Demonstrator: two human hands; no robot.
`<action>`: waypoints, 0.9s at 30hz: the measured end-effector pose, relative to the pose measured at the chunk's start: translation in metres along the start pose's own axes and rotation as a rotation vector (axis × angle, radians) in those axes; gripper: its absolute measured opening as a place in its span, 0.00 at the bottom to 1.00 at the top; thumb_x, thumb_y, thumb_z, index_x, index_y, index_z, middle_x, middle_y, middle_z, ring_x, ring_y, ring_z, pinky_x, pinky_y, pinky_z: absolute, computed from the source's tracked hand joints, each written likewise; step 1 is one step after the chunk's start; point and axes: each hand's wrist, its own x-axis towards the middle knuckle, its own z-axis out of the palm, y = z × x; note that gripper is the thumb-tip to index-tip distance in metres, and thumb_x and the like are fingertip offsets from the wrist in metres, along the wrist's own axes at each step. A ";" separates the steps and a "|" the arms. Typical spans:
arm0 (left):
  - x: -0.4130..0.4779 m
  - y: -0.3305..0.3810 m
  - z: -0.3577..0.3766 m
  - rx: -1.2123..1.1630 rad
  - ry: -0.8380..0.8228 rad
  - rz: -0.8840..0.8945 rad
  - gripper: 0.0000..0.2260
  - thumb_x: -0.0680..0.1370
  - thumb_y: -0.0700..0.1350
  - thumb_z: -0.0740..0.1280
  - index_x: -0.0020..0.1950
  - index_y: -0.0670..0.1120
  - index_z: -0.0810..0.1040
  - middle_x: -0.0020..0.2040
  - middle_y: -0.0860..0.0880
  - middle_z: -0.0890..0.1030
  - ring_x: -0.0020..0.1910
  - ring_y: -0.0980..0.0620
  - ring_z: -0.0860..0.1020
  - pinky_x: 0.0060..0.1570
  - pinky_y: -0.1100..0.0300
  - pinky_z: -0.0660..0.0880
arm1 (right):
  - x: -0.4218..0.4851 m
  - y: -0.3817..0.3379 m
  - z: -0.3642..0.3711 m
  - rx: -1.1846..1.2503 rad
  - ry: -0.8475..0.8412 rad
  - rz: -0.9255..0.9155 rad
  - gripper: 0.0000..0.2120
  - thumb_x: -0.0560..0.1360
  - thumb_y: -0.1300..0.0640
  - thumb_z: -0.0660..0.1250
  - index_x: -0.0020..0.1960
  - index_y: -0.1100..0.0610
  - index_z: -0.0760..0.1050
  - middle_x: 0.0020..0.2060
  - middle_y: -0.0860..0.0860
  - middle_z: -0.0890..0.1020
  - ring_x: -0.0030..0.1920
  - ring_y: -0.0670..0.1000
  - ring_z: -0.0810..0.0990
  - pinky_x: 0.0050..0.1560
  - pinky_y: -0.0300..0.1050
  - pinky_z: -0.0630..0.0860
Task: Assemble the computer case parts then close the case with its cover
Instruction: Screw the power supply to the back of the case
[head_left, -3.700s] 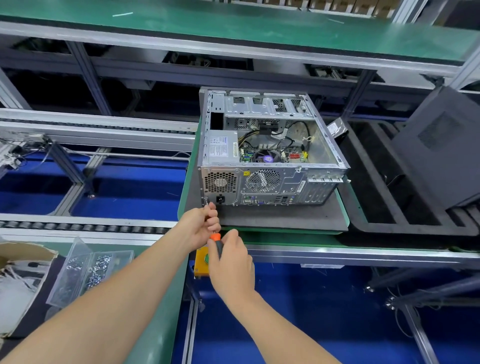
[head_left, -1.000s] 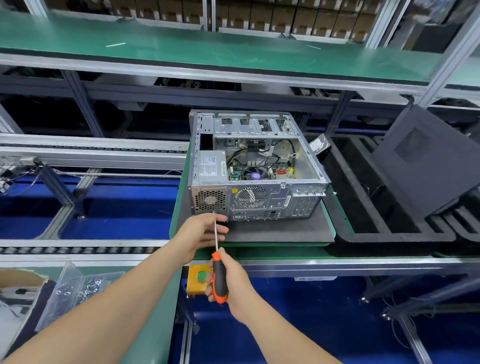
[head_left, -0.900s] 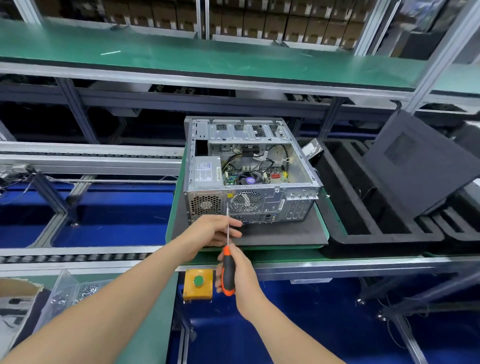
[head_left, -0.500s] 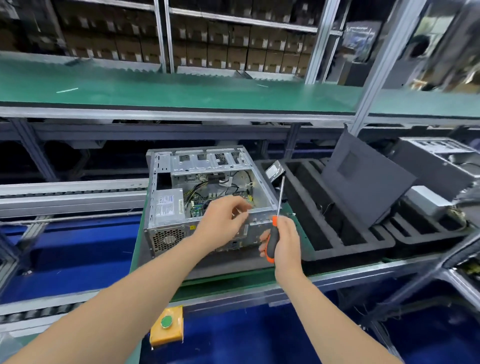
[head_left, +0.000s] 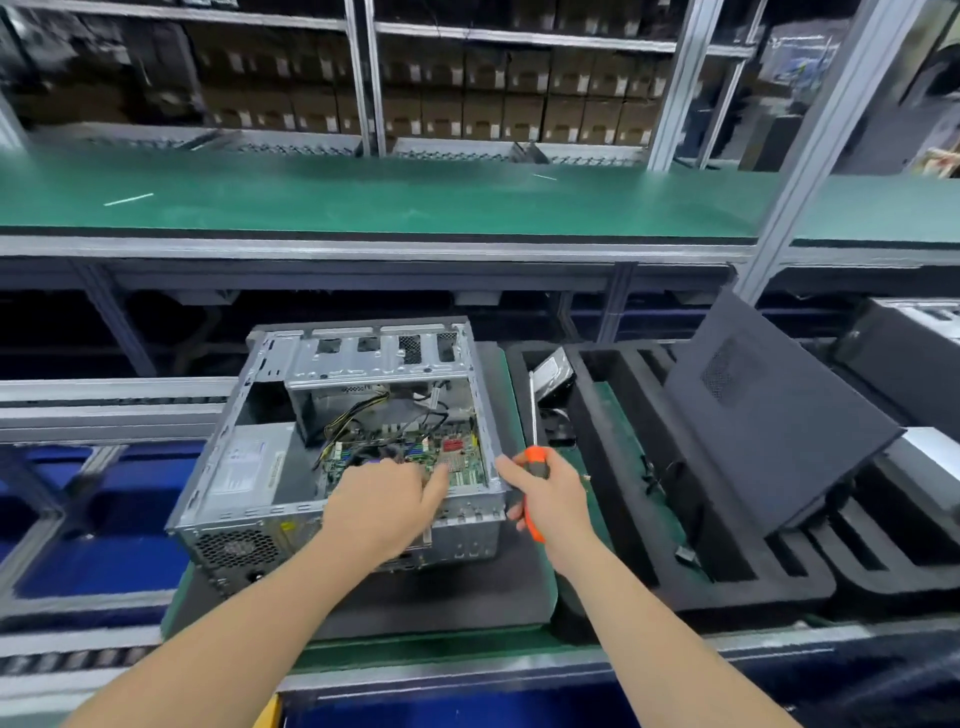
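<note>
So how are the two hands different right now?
The left hand reaches over the computer case rim with fingers stretched out and nothing visible in them; the right hand is curled round an orange screwdriver. The left hand is above the open case; the right hand is just beside its right wall, the screwdriver's shaft pointing up. Both are bare and close to the case.
</note>
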 end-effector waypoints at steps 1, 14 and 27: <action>0.003 -0.001 0.002 0.013 -0.001 -0.015 0.34 0.80 0.64 0.38 0.29 0.47 0.71 0.22 0.51 0.71 0.21 0.52 0.70 0.25 0.60 0.62 | 0.005 0.000 0.000 -0.005 -0.015 -0.024 0.16 0.73 0.47 0.79 0.49 0.55 0.77 0.38 0.50 0.86 0.26 0.53 0.79 0.27 0.45 0.74; 0.030 -0.015 0.000 -0.096 -0.319 -0.211 0.21 0.74 0.62 0.47 0.33 0.48 0.67 0.33 0.48 0.77 0.34 0.50 0.76 0.33 0.58 0.67 | 0.075 0.031 -0.016 -0.209 -0.071 0.288 0.11 0.80 0.52 0.63 0.41 0.56 0.71 0.36 0.54 0.77 0.26 0.51 0.82 0.27 0.38 0.70; 0.038 -0.022 -0.004 -0.491 -0.373 -0.395 0.15 0.71 0.54 0.60 0.29 0.49 0.60 0.24 0.54 0.65 0.28 0.48 0.65 0.35 0.55 0.61 | 0.076 0.064 0.000 -0.617 -0.037 0.014 0.13 0.76 0.47 0.75 0.49 0.54 0.77 0.40 0.47 0.81 0.41 0.44 0.78 0.40 0.42 0.71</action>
